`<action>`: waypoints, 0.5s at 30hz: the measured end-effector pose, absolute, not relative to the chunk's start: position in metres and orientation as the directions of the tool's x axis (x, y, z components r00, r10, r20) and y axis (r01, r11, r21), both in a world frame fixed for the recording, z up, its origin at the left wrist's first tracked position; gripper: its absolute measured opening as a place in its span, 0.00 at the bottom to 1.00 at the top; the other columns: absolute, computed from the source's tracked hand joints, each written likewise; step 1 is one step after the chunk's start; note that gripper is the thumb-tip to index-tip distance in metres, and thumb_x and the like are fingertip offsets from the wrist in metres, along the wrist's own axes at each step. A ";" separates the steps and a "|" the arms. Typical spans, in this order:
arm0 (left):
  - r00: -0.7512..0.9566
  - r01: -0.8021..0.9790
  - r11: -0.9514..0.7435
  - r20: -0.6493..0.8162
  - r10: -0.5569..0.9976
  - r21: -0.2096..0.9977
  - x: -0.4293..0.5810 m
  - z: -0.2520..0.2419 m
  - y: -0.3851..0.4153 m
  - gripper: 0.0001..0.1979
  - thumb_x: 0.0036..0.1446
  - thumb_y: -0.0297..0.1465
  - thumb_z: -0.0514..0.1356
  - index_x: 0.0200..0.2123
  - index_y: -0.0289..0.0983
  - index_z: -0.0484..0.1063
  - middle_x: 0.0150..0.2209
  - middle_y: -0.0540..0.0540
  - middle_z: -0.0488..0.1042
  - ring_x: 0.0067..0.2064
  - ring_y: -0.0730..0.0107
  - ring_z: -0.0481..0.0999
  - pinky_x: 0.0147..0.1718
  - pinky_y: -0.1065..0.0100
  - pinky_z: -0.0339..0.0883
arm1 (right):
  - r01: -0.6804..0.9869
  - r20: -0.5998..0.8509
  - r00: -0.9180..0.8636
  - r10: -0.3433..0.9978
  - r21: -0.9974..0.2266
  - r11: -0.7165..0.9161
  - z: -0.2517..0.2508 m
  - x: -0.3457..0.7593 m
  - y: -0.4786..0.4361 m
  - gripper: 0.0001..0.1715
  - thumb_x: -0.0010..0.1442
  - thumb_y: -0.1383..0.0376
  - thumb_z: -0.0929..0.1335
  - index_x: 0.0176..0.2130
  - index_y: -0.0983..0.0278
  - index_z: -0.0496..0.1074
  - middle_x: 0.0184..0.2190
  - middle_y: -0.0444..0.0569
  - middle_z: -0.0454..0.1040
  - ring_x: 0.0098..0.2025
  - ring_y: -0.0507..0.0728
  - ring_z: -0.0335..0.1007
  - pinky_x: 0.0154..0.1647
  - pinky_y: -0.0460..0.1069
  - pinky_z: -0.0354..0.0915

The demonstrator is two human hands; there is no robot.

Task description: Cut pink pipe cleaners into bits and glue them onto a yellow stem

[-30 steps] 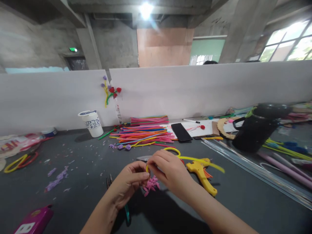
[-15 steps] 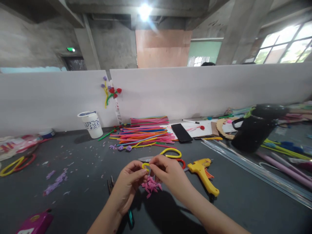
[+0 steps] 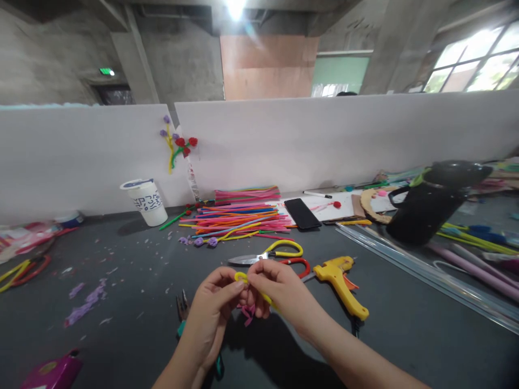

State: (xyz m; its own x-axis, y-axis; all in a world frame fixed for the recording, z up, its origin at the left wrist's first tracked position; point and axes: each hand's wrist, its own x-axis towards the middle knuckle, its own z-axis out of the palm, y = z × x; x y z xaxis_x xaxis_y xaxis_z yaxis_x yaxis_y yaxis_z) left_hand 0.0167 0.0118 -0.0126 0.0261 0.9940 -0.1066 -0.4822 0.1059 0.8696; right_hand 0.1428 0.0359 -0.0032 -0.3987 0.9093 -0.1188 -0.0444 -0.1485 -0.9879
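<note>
A yellow pipe cleaner [image 3: 241, 276], bent into a small loop at its end, is pinched between both hands above the dark table. My left hand [image 3: 218, 297] grips the loop with thumb and forefinger. My right hand [image 3: 279, 289] closes on the same pipe cleaner, and part of it shows below the palm. Pink fuzzy scraps [image 3: 246, 313] lie beneath the fingers, mostly hidden. Just beyond the hands rest scissors [image 3: 251, 259] with one yellow and one red handle. Pliers with teal handles [image 3: 181, 319] are partly covered by my left wrist.
A yellow glue gun [image 3: 339, 281] lies right of my hands. Behind are a pile of coloured pipe cleaners [image 3: 243, 220], a phone [image 3: 302, 213] and a white cup [image 3: 146, 202]. Clear rods [image 3: 389, 259] and a black jug [image 3: 430, 208] stand to the right; purple scraps [image 3: 87, 305] lie left.
The view has tilted down slightly. My hands stay pinched on the yellow pipe cleaner, more of which now shows under my right hand, and the pink scraps are more covered.
</note>
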 end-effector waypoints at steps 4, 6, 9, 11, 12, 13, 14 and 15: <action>-0.031 -0.484 0.101 -0.133 0.991 0.869 0.016 -0.013 0.012 0.05 0.41 0.24 0.64 0.24 0.34 0.69 0.20 0.52 0.71 0.22 0.79 0.68 0.24 0.77 0.63 | 0.000 -0.085 -0.367 0.926 -0.996 -0.091 -0.001 0.144 0.034 0.08 0.52 0.63 0.64 0.26 0.64 0.63 0.13 0.36 0.63 0.11 0.43 0.53 0.10 0.39 0.48; -0.027 -0.490 0.106 -0.137 0.990 0.865 0.015 -0.014 0.012 0.05 0.41 0.24 0.64 0.23 0.34 0.69 0.20 0.52 0.71 0.22 0.79 0.67 0.23 0.78 0.62 | 0.013 -0.083 -0.374 0.924 -0.996 -0.084 -0.001 0.143 0.034 0.07 0.53 0.63 0.63 0.26 0.64 0.63 0.14 0.36 0.64 0.12 0.43 0.54 0.11 0.38 0.49; -0.012 -0.499 0.118 -0.142 0.990 0.858 0.015 -0.014 0.012 0.04 0.42 0.24 0.63 0.23 0.34 0.70 0.20 0.52 0.71 0.22 0.80 0.67 0.23 0.78 0.62 | 0.019 -0.098 -0.377 0.921 -0.995 -0.098 -0.002 0.142 0.033 0.06 0.54 0.64 0.62 0.26 0.64 0.62 0.14 0.37 0.66 0.13 0.45 0.58 0.12 0.39 0.53; -0.009 -0.490 0.117 -0.140 0.990 0.864 0.015 -0.014 0.012 0.04 0.42 0.24 0.63 0.23 0.33 0.70 0.20 0.52 0.71 0.22 0.80 0.67 0.23 0.78 0.62 | 0.012 -0.097 -0.371 0.924 -0.995 -0.100 -0.002 0.142 0.033 0.06 0.53 0.65 0.62 0.26 0.64 0.63 0.15 0.38 0.66 0.14 0.45 0.59 0.12 0.39 0.53; -0.005 -0.484 0.116 -0.136 0.991 0.867 0.015 -0.014 0.012 0.04 0.42 0.24 0.63 0.23 0.33 0.70 0.19 0.52 0.71 0.22 0.80 0.67 0.24 0.78 0.62 | 0.009 -0.094 -0.369 0.925 -0.995 -0.098 -0.002 0.142 0.033 0.06 0.53 0.66 0.62 0.26 0.64 0.63 0.15 0.38 0.66 0.14 0.45 0.59 0.11 0.39 0.52; 0.001 -0.478 0.117 -0.132 0.991 0.871 0.015 -0.014 0.012 0.04 0.43 0.24 0.63 0.23 0.33 0.70 0.19 0.52 0.71 0.22 0.79 0.67 0.24 0.77 0.62 | 0.005 -0.092 -0.367 0.925 -0.995 -0.097 -0.002 0.142 0.033 0.05 0.53 0.66 0.63 0.26 0.64 0.63 0.15 0.38 0.66 0.14 0.45 0.59 0.12 0.39 0.53; 0.007 -0.474 0.117 -0.129 0.992 0.873 0.015 -0.014 0.013 0.03 0.43 0.24 0.63 0.23 0.33 0.69 0.19 0.52 0.70 0.22 0.79 0.67 0.24 0.77 0.62 | 0.003 -0.092 -0.369 0.925 -0.995 -0.098 -0.002 0.142 0.034 0.06 0.53 0.65 0.63 0.26 0.64 0.63 0.15 0.38 0.66 0.14 0.45 0.59 0.12 0.39 0.53; 0.013 -0.474 0.118 -0.127 0.992 0.873 0.015 -0.014 0.013 0.03 0.44 0.24 0.62 0.23 0.33 0.69 0.19 0.52 0.70 0.22 0.79 0.67 0.24 0.77 0.62 | 0.003 -0.095 -0.371 0.924 -0.995 -0.101 -0.002 0.142 0.034 0.06 0.53 0.65 0.62 0.26 0.64 0.63 0.16 0.39 0.66 0.14 0.45 0.59 0.12 0.39 0.54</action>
